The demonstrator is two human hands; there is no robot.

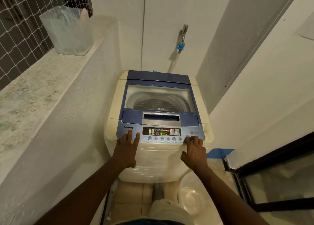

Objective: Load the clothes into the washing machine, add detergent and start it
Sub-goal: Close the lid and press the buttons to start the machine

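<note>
A top-loading washing machine [119, 92] with a cream body stands in a narrow nook. Its blue lid [159, 82] with a clear window is shut, and the steel drum shows through the glass. No clothes can be made out inside. The control panel [161, 134] is lit, and its green display reads 44. My left hand [127, 148] rests flat on the panel's left end, fingers apart, holding nothing. My right hand [193, 150] is at the panel's right end, a fingertip on a round button just below the power button [192, 132].
A translucent plastic container [68, 31] stands on the stone ledge [34, 92] at the left, beside a netted window. A tap with a blue hose connector [181, 46] is on the back wall. A pale bucket [190, 199] sits on the floor at the right, by a dark-framed glass door [271, 182].
</note>
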